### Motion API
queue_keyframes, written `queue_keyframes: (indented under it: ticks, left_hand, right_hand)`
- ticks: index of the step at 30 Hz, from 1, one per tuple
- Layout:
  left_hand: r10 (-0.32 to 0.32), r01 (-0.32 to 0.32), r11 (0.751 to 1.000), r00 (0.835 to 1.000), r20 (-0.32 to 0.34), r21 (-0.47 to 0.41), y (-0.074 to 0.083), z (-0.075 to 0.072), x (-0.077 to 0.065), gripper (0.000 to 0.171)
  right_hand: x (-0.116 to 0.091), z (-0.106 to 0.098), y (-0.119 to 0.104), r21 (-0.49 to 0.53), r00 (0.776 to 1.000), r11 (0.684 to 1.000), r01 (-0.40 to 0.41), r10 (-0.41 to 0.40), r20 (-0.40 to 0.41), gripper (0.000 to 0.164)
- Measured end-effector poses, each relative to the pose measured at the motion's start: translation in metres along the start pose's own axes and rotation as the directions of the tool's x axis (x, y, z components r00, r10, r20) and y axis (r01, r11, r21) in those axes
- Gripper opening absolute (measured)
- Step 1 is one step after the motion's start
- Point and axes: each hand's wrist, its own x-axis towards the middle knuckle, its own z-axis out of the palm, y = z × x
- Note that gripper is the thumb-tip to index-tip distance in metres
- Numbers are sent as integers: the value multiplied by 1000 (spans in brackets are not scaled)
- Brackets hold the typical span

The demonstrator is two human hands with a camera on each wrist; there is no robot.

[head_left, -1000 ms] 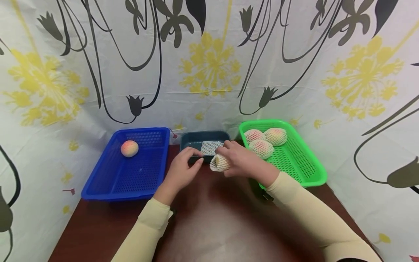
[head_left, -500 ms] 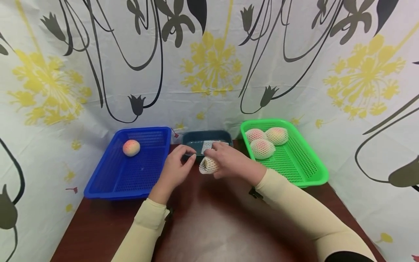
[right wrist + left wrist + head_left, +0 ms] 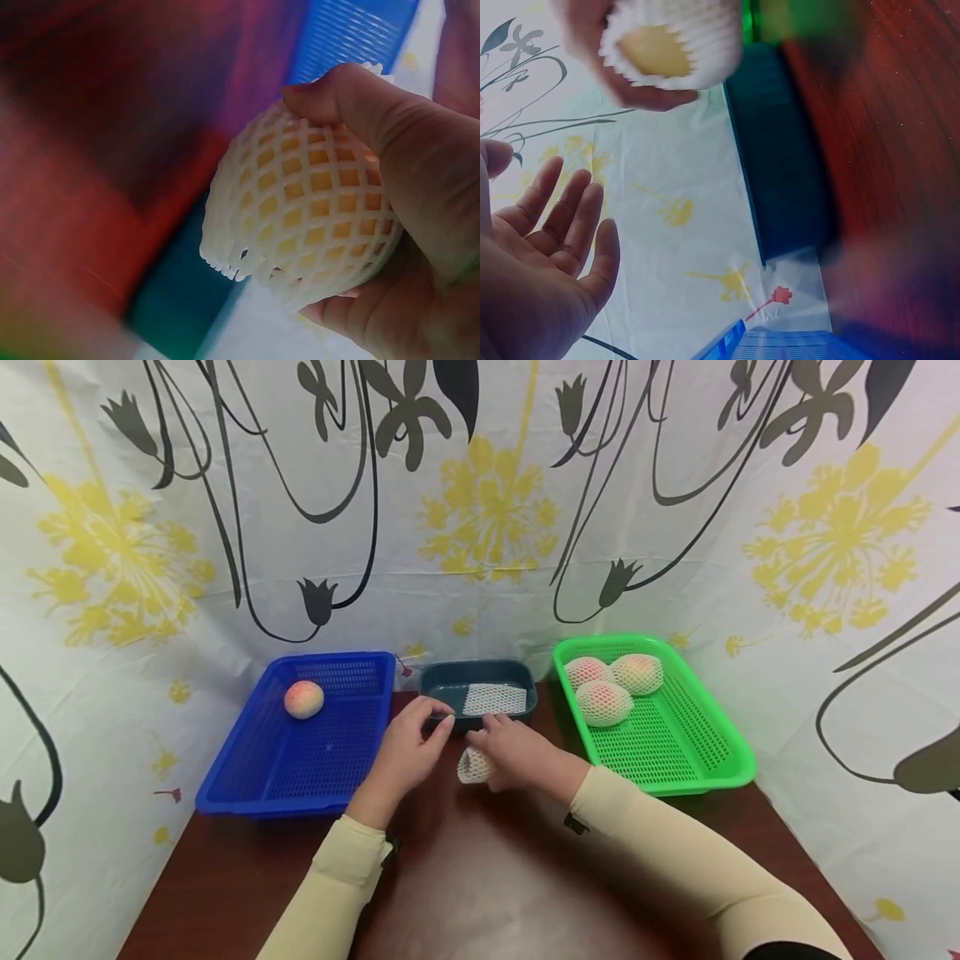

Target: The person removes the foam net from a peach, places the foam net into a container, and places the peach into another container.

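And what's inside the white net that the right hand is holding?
A yellow-orange fruit shows through the holes and open end of the white net. The right hand covers part of it.

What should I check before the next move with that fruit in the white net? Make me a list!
1. Right hand has a firm-looking grip on the round yellow-orange fruit: ok, thumb and fingers hold it.
2. Left hand free: ok, it holds nothing.
3. White foam mesh sleeve off that fruit: not ok, it wraps around it.
4. Room in the blue plastic basket: ok, one bare pink-and-cream fruit lies inside.
5. Dark teal rectangular tray bare: not ok, a flat white mesh piece lies inside.
6. Held fruit unbruised: cannot tell, mostly covered.
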Motion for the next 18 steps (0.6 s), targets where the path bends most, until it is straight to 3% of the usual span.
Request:
queue_keyframes:
  ticks: [8, 13, 18]
  left_hand:
    - [3, -3, 1000, 1000, 18, -11, 0, 5, -1, 25]
    - [8, -8, 1000, 1000, 27, -3, -1, 7, -2, 29]
    - [-12, 12, 1000, 999, 35, 9, -3, 8, -3, 23]
  right_hand:
    - [5, 27, -5, 5, 999, 1000, -4, 3, 39, 72]
    - [9, 38, -6, -42, 998, 999, -16, 19, 63, 72]
    - [13, 41, -10, -96, 997, 995, 0, 7, 81, 77]
